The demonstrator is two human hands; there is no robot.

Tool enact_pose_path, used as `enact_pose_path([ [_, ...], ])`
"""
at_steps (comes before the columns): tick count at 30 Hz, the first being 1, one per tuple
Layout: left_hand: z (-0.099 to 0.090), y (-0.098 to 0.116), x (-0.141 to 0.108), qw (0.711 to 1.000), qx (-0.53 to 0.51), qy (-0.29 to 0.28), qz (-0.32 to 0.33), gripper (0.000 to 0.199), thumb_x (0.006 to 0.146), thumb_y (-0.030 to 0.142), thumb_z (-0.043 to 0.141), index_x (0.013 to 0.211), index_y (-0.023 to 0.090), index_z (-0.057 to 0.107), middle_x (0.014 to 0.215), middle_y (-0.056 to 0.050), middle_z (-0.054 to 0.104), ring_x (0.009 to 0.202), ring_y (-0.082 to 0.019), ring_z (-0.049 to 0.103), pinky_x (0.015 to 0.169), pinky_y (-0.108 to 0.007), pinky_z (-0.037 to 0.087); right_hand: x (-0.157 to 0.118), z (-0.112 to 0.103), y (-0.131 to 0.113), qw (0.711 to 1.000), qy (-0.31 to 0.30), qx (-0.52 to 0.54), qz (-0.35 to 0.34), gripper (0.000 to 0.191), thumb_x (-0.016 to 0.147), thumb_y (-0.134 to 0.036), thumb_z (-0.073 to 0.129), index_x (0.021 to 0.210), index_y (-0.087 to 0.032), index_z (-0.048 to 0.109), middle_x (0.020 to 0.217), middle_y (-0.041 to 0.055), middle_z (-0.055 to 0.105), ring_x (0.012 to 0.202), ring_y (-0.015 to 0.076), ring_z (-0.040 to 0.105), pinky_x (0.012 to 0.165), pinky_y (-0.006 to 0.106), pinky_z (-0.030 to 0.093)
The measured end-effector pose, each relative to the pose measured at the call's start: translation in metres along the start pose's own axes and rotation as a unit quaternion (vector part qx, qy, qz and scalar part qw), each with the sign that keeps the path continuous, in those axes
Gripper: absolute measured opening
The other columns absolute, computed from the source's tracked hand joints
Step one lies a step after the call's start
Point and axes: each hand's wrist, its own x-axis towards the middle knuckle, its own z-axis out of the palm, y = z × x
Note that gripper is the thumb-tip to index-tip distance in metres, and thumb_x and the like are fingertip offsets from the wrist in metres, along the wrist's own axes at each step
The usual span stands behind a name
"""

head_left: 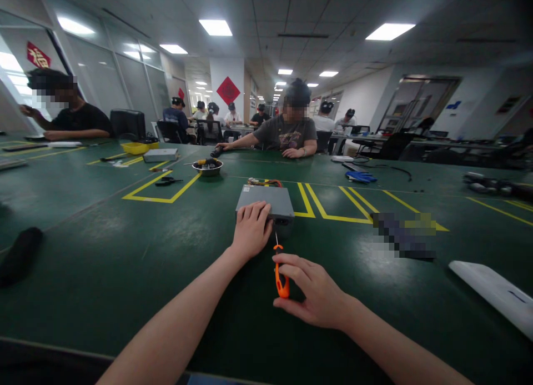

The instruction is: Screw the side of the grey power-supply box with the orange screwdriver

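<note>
A grey metal box (270, 199) with a socket on its near side lies on the green table (187, 285). My left hand (252, 229) rests on its near left part, fingers over the top edge. Just in front of the box is an orange and black screwdriver (282, 279), its thin shaft pointing at the box's near side. Whether the tip touches the box is too small to tell. My right hand (312, 288) holds the screwdriver's handle between fingers and thumb.
Beyond the box stand a metal bowl (209, 171) of tools, a yellow tray (139, 148) and another grey box (160, 155). Blue gloves (360, 176) and a white case (495, 296) lie to the right. A person sits opposite, one hand near a dark object.
</note>
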Motion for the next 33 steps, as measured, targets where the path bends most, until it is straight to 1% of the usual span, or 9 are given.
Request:
enact_pose_path([
  [4,0.0,0.0,0.0,1.0,0.002,0.0,0.002,0.036,0.086,0.029,0.044,0.122,0.02,0.047,0.123,-0.008,0.052,0.115,-0.024,0.042,0.097,-0.041,0.03,0.002,-0.002,-0.001,0.999,-0.036,-0.024,-0.02,0.037,0.088,-0.034,0.046,0.12,-0.015,0.045,0.117,0.0176,0.054,0.101,0.0229,0.058,0.078,0.034,0.051],
  [8,0.001,0.0,0.0,1.0,0.003,0.001,0.001,0.037,0.086,0.029,0.044,0.122,0.021,0.047,0.123,-0.008,0.052,0.116,-0.024,0.042,0.097,-0.041,0.029,0.001,0.004,0.003,0.998,0.014,-0.04,-0.042,0.03,0.086,-0.037,0.052,0.105,-0.014,0.052,0.109,0.0165,0.059,0.091,0.0208,0.061,0.073,0.032,0.051],
  [11,0.002,0.0,0.0,1.0,0.0,0.0,0.001,0.037,0.087,0.029,0.043,0.123,0.02,0.046,0.124,-0.009,0.051,0.116,-0.024,0.042,0.098,-0.041,0.029,-0.001,0.005,0.004,0.999,0.035,-0.023,-0.022,0.031,0.085,-0.041,0.053,0.101,-0.015,0.05,0.108,0.0155,0.06,0.09,0.0204,0.062,0.074,0.032,0.052],
  [14,0.002,-0.001,-0.001,1.0,-0.001,-0.003,-0.001,0.037,0.087,0.029,0.043,0.123,0.02,0.046,0.124,-0.009,0.051,0.115,-0.024,0.042,0.097,-0.041,0.029,-0.001,0.001,0.002,1.0,0.003,-0.011,-0.002,0.036,0.086,-0.041,0.05,0.109,-0.014,0.047,0.112,0.0167,0.058,0.096,0.022,0.06,0.078,0.034,0.051],
  [17,0.002,0.0,-0.001,1.0,-0.002,-0.005,0.0,0.037,0.087,0.029,0.043,0.123,0.019,0.046,0.124,-0.008,0.051,0.115,-0.025,0.042,0.097,-0.042,0.028,0.001,-0.003,0.0,0.998,-0.039,-0.035,-0.023,0.036,0.088,-0.035,0.047,0.118,-0.016,0.047,0.118,0.0175,0.054,0.101,0.0238,0.058,0.077,0.036,0.051],
  [21,0.001,0.0,0.0,1.0,-0.005,-0.004,0.0,0.037,0.087,0.028,0.042,0.123,0.02,0.046,0.124,-0.009,0.051,0.115,-0.025,0.042,0.097,-0.042,0.029,0.002,0.002,0.001,0.998,-0.025,-0.043,-0.039,0.03,0.087,-0.036,0.05,0.108,-0.015,0.053,0.113,0.017,0.057,0.095,0.0228,0.059,0.076,0.035,0.051],
  [26,0.001,0.0,0.0,1.0,-0.002,-0.004,-0.001,0.037,0.087,0.028,0.043,0.122,0.02,0.047,0.124,-0.008,0.051,0.115,-0.025,0.042,0.097,-0.041,0.028,-0.001,0.009,0.004,1.0,0.005,-0.006,-0.015,0.028,0.086,-0.04,0.05,0.097,-0.014,0.049,0.109,0.0165,0.059,0.091,0.0211,0.061,0.074,0.033,0.052],
  [29,0.001,0.0,0.0,1.0,-0.003,-0.003,-0.001,0.037,0.087,0.029,0.042,0.122,0.02,0.047,0.124,-0.008,0.052,0.115,-0.025,0.042,0.097,-0.041,0.028,-0.003,0.007,0.004,1.0,-0.023,-0.007,-0.003,0.035,0.086,-0.041,0.051,0.107,-0.014,0.047,0.115,0.0179,0.055,0.099,0.0234,0.059,0.078,0.035,0.052],
  [33,0.002,0.0,0.0,1.0,-0.002,0.001,-0.003,0.037,0.087,0.028,0.043,0.122,0.02,0.047,0.124,-0.008,0.052,0.115,-0.025,0.042,0.097,-0.041,0.029,-0.004,0.003,0.006,0.995,-0.062,-0.068,-0.026,0.035,0.086,-0.025,0.051,0.119,-0.017,0.045,0.121,0.0181,0.05,0.105,0.0243,0.056,0.079,0.035,0.052],
])
